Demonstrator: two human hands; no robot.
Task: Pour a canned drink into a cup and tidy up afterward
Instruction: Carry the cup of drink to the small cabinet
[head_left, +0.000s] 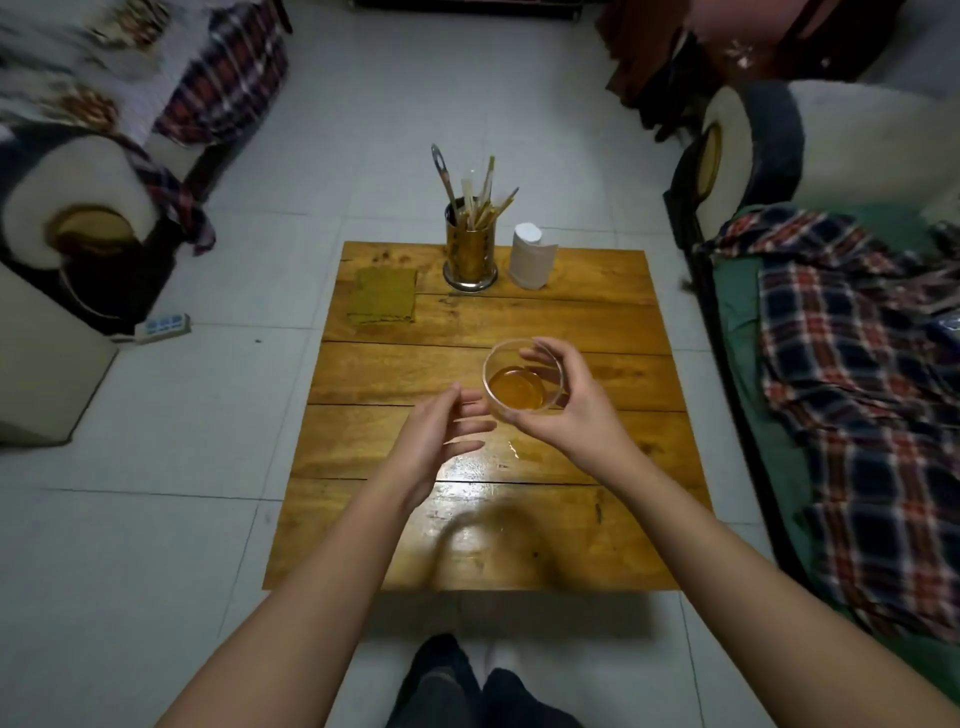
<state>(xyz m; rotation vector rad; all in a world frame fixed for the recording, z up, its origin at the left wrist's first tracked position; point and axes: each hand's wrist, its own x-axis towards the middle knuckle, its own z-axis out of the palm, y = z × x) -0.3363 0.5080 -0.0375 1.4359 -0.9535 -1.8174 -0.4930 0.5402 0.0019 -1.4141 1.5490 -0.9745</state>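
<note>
Glass cup (522, 378) of amber drink within right hand (563, 410) curled fingers; left hand (436, 441) fingers relaxed, just beside.

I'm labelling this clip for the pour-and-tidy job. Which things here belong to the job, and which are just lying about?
Part of the job:
- glass cup with amber drink, held by the right hand
- left hand, open beside the cup
- small wet spot on the wooden table
- tissue roll, green cloth, likely for wiping

Lying about:
- utensil holder
- power strip on the floor
- plaid blanket

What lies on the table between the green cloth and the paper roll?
In the head view, a metal holder of utensils stands between the green cloth and the paper roll.
</note>
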